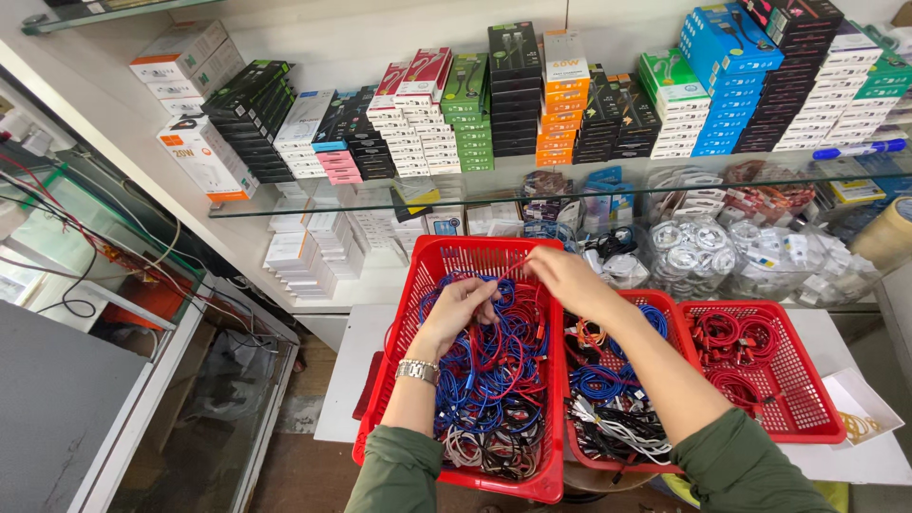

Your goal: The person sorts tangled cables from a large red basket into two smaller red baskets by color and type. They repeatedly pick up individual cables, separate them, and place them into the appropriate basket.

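Observation:
My left hand (460, 308), with a metal watch on the wrist, is down in a large red plastic basket (410, 313) and its fingers close on a red cable (494, 328) among a tangle of blue, red, black and white cables. My right hand (562, 275) hovers over the basket's right rim and pinches the other end of the same red cable, pulled taut between the two hands. Both arms wear green sleeves.
A middle red basket (665, 309) holds blue, white and black cables; a right red basket (807, 399) holds red ones. All stand on a white table (356, 332). Glass shelves (513, 190) behind carry stacked boxes and bagged cables. A glass counter (114, 313) stands left.

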